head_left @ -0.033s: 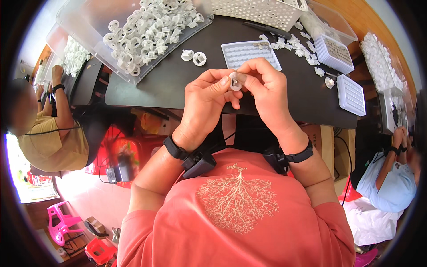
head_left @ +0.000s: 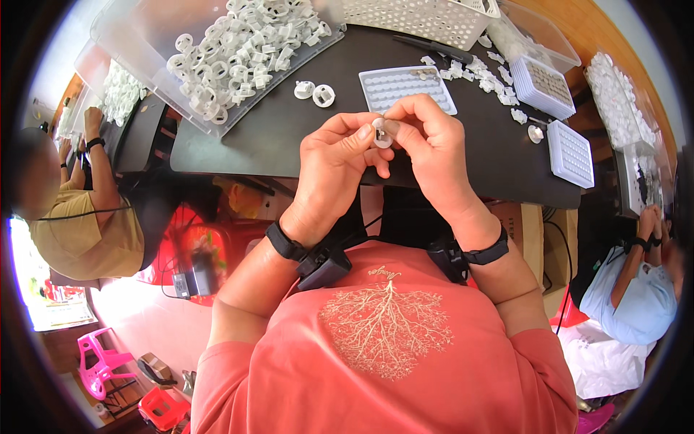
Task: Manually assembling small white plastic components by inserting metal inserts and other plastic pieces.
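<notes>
Over the near edge of the dark table, my left hand [head_left: 331, 155] pinches a small white round plastic part [head_left: 382, 139] between thumb and fingers. A dark opening shows in the middle of the part. My right hand [head_left: 437, 145] is closed on the same part from the other side, thumb and forefinger at its upper edge. Whether a smaller piece sits between those fingertips is hidden. Just beyond my hands lies a pale tray [head_left: 377, 94] with rows of small hollows and a few small round pieces at its far corner. Two loose round parts [head_left: 324, 95] lie left of it.
A clear bin [head_left: 210, 126] heaped with white parts fills the far left. Small white pieces [head_left: 486, 81], a dark pen-like tool [head_left: 437, 48], stacked trays [head_left: 542, 87] and another tray [head_left: 571, 155] lie to the right. A perforated basket [head_left: 412, 18] stands behind. People work at both sides.
</notes>
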`<state>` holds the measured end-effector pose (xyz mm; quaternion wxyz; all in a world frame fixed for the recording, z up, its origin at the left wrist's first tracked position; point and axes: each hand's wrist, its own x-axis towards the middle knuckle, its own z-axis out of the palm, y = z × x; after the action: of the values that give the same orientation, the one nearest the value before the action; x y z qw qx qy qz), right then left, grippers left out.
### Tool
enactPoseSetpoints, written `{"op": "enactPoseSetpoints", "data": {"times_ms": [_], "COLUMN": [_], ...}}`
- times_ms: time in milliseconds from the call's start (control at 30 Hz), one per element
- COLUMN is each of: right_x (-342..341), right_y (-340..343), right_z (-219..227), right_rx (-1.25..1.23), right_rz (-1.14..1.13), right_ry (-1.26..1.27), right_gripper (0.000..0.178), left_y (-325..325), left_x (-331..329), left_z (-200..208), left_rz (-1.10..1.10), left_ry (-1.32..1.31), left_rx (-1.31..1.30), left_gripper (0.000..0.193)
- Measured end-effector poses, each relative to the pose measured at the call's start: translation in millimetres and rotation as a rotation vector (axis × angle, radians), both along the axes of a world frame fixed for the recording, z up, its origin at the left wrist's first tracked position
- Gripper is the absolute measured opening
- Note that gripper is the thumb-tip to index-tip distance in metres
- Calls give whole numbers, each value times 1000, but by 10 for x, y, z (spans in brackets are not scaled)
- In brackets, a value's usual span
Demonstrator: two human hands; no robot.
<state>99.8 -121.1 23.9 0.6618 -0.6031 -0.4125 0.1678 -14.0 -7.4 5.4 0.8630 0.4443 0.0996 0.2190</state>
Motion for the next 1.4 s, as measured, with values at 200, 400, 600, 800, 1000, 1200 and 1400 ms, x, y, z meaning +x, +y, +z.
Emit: {"op": "enactPoseSetpoints", "data": {"times_ms": [200, 400, 600, 800, 1000, 1200, 1400], "right_x": [0, 64, 352, 460, 418, 450, 372], "right_y": [-42, -31, -332, -437, -348, -373, -507], "right_z": [50, -51, 67, -90, -181, -231, -197], "right_rx": [11, 16, -10, -310, -382, -367, -354], "right_rz": [13, 7, -302, -477, -511, -454, -356], "right_ry": [15, 24, -263, -877, -1110, -1115, -1112], "right_gripper": [6, 7, 7, 8, 9, 10, 15], "left_y": [48, -18, 81, 121, 127, 110, 139], "left_x": [-9, 39, 12, 17, -28, -20, -29], "left_z": [-40, 14, 12, 6, 4, -15, -36], "left_rz": [-37, -2, -20, -62, -84, -77, -93], "left_ry": [-33, -22, 22, 8, -2, -10, -29], "left_rx": [-40, -24, -3, -61, -75, -83, -87], "left_gripper": [30, 23, 24, 27, 29, 29, 30]}}
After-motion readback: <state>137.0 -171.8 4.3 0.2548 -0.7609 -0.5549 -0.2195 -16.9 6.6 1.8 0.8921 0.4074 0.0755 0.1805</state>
